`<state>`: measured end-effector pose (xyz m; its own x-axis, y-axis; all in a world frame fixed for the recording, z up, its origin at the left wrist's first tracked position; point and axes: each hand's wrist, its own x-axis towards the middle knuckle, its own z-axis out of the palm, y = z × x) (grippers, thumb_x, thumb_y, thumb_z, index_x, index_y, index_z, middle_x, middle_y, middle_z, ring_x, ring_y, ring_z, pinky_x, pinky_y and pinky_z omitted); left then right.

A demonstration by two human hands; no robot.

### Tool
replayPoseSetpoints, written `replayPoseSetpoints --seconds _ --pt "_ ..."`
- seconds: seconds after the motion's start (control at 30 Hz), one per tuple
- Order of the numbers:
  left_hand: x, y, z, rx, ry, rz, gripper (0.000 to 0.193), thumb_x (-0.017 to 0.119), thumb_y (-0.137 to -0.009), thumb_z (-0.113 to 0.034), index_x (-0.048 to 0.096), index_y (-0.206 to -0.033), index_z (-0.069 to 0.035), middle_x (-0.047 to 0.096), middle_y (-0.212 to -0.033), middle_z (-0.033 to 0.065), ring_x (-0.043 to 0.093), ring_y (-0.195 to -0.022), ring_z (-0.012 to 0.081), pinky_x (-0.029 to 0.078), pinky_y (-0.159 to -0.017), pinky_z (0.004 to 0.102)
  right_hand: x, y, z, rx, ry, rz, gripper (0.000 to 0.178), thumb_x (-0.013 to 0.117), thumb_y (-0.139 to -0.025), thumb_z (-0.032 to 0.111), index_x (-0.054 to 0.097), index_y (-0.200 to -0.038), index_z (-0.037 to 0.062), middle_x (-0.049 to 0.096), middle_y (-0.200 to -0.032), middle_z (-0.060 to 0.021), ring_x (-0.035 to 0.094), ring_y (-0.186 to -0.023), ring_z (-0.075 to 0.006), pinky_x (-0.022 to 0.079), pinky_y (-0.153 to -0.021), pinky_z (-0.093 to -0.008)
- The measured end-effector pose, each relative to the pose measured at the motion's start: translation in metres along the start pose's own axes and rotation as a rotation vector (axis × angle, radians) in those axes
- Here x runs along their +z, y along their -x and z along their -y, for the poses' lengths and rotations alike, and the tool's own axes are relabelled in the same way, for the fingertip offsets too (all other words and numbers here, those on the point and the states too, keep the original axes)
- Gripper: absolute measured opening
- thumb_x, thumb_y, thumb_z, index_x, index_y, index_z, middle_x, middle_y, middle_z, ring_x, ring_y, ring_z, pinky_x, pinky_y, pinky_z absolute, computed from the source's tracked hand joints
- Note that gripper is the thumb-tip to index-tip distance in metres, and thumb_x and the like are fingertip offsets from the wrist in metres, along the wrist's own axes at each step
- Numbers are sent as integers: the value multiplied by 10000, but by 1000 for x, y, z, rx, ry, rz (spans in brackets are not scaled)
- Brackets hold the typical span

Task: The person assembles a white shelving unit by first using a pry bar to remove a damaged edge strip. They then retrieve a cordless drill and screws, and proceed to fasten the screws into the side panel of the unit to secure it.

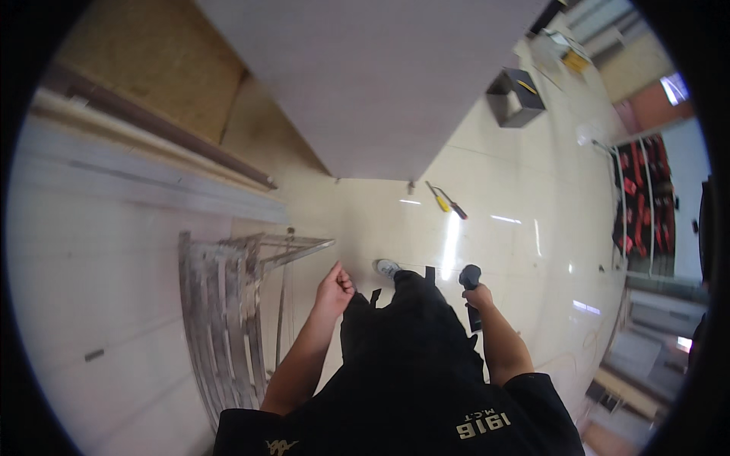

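Observation:
My right hand (pixel 478 296) is closed around a black cordless drill (pixel 471 275) beside my right thigh. The drill's rounded head shows above the fist and its base below; the bit is not visible. To the left of my legs, my left hand (pixel 334 292) is raised with its fingers curled together. Whatever may be inside those fingers is hidden. A worn metal step stand (pixel 236 304) is nearest to that hand, apart from it. On the floor ahead lie a screwdriver with a yellow handle (pixel 442 204) and another with a dark, red-ended handle (pixel 458 210).
Ahead rises a large grey panel (pixel 372 91), its lower corner near the screwdrivers. A wooden-edged frame (pixel 160 137) runs along the left. Farther right are a grey metal box (pixel 517 99) with a yellow item on top and a rack (pixel 646 197) of red and black things.

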<state>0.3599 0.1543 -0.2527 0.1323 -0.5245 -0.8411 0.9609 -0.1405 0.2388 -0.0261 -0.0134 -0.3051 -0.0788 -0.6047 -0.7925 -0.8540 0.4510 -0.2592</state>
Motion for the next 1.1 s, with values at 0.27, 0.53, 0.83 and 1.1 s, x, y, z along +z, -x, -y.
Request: replayPoseSetpoints --seconds 0.27,0.53,0.83,1.1 --pt "-10 -102 -29 -102 -293 -231 287 581 -927 -374 516 -738 -168 454 -628 -46 429 -553 104 353 -516 262 8 -17 -128 361 -643 -50 249 673 -685 40 605 -912 -36 619 -820 -119 658 -679 -253 552 -619 -379" --pt "-6 -294 -23 422 -1267 -270 393 547 -948 -380 556 -755 -38 513 -622 11 479 -609 125 406 -585 301 20 -170 -99 112 1 -57 507 666 -666 175 548 -1137 31 622 -1065 -206 614 -1001 -357 499 -851 -422" --pt "-2 -707 91 398 -2273 380 348 525 -927 -316 554 -805 8 585 -741 191 571 -700 329 449 -671 417 160 -507 -120 98 -146 -311 569 691 -693 138 406 -1179 60 553 -1107 -226 583 -975 -425 487 -806 -487" --pt "5 -871 179 451 -2382 1010 148 629 -861 -136 544 -853 -15 563 -841 131 578 -760 289 472 -668 367 247 -640 -147 -14 -191 -637 572 629 -685 -16 418 -1211 62 521 -1075 -187 567 -936 -421 488 -754 -484"
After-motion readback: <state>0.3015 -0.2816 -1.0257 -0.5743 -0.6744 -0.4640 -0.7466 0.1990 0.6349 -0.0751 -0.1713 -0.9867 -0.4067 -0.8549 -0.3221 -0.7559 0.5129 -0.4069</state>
